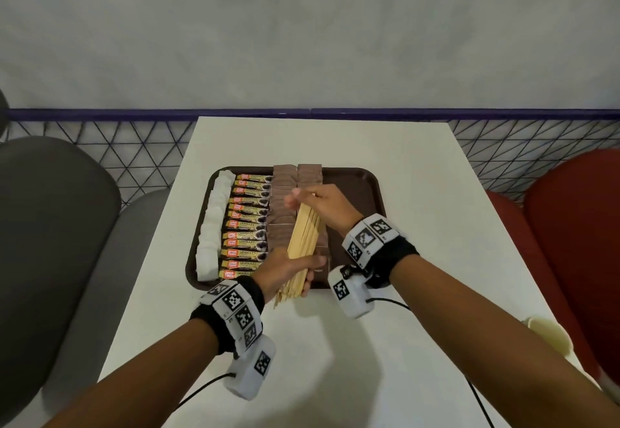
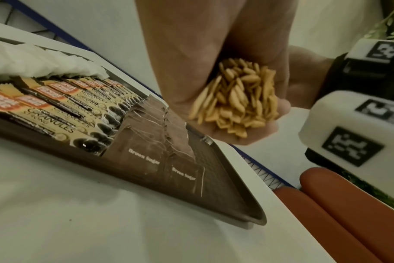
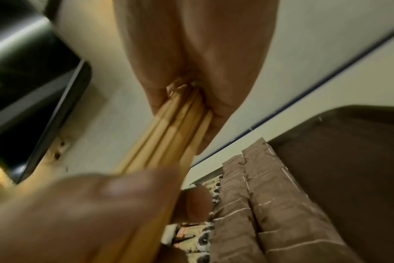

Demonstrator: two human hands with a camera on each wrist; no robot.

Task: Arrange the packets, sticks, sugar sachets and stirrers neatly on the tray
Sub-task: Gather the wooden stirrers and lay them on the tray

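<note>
A brown tray on the white table holds a column of white sachets, a column of gold coffee sticks and two columns of brown sugar sachets. Above the sugar columns I hold a bundle of wooden stirrers. My left hand grips its near end, whose tips show in the left wrist view. My right hand grips the far end. The tray's right part is bare.
A grey chair stands on the left and a red chair on the right. A pale paper cup sits near the table's right edge. A blue rail with wire mesh runs behind the table.
</note>
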